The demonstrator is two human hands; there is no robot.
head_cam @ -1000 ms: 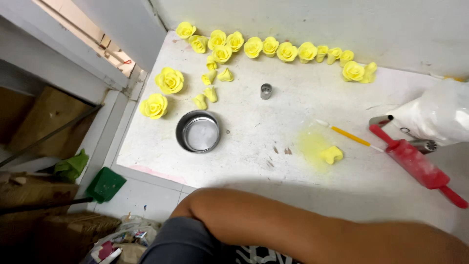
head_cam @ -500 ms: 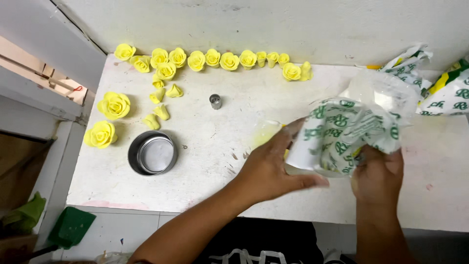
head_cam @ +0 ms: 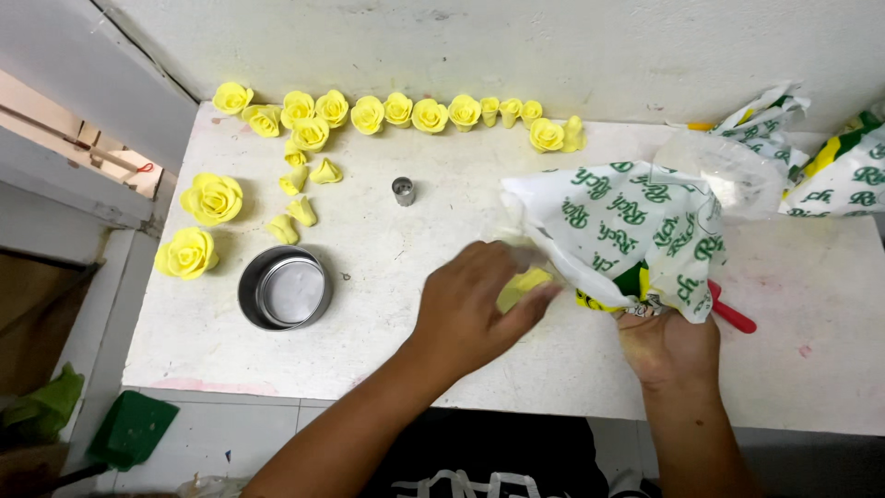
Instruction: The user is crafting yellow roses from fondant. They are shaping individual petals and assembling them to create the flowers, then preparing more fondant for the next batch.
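Right hand (head_cam: 668,346) grips the printed bag (head_cam: 627,226) from below, fingers hidden under the plastic. The bag covers most of a red tool (head_cam: 733,316). Left hand (head_cam: 475,304) blurred; fingers narrow, pinching the bag's lower edge over a yellow lump (head_cam: 518,288), half hidden. Roses (head_cam: 369,112) line the table's (head_cam: 415,341) back edge; bare surface around the tin (head_cam: 284,288) and nozzle (head_cam: 403,191).
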